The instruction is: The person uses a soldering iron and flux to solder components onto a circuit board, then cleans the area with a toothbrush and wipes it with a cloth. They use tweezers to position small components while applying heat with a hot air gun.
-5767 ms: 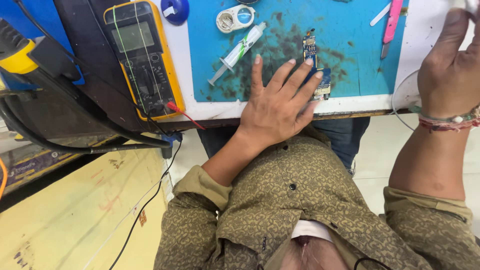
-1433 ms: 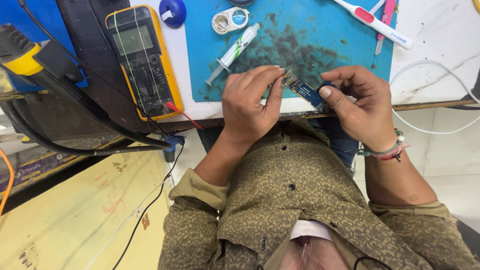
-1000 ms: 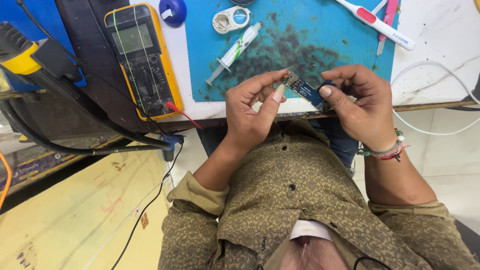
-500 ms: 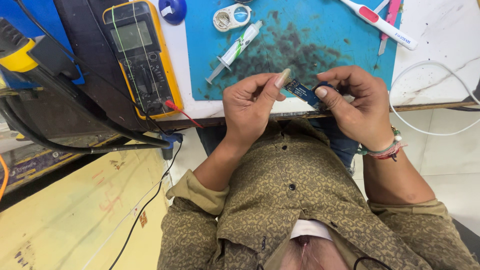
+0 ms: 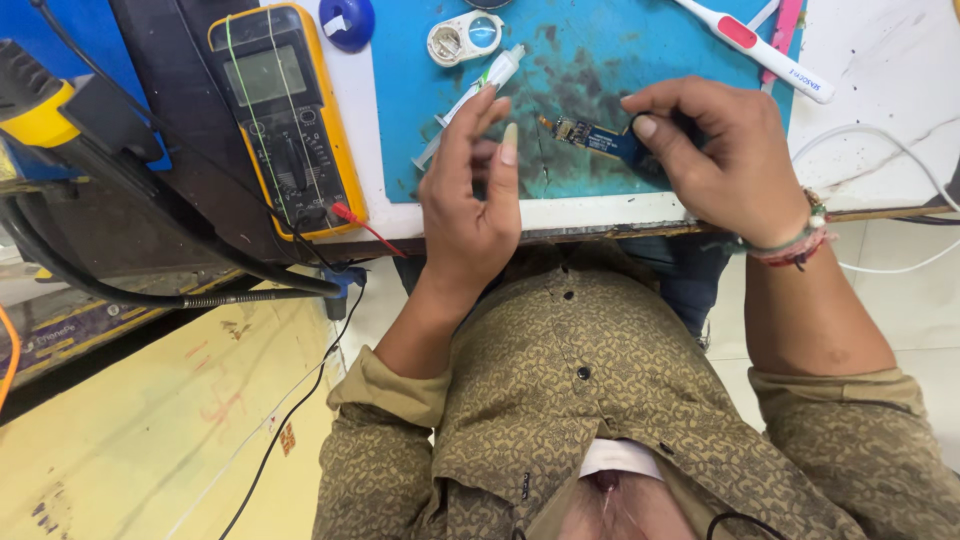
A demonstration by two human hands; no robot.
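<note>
My right hand (image 5: 715,155) grips a small narrow blue circuit board (image 5: 592,138) by its right end, holding it level over the stained blue work mat (image 5: 580,70). My left hand (image 5: 472,200) is just left of the board with its fingers apart and curled, holding nothing; its fingertips sit near a white syringe tube (image 5: 472,92) lying diagonally on the mat.
A yellow multimeter (image 5: 282,115) with a red probe lead lies left of the mat. A white toothbrush (image 5: 755,45), a pink tool (image 5: 782,25), a small round white case (image 5: 462,38) and a blue cap (image 5: 347,20) lie at the bench's far side. Black cables hang at the left.
My left hand has let go of the board and drawn away to the left with fingers spread. My right hand keeps the board and has lifted it slightly over the mat.
</note>
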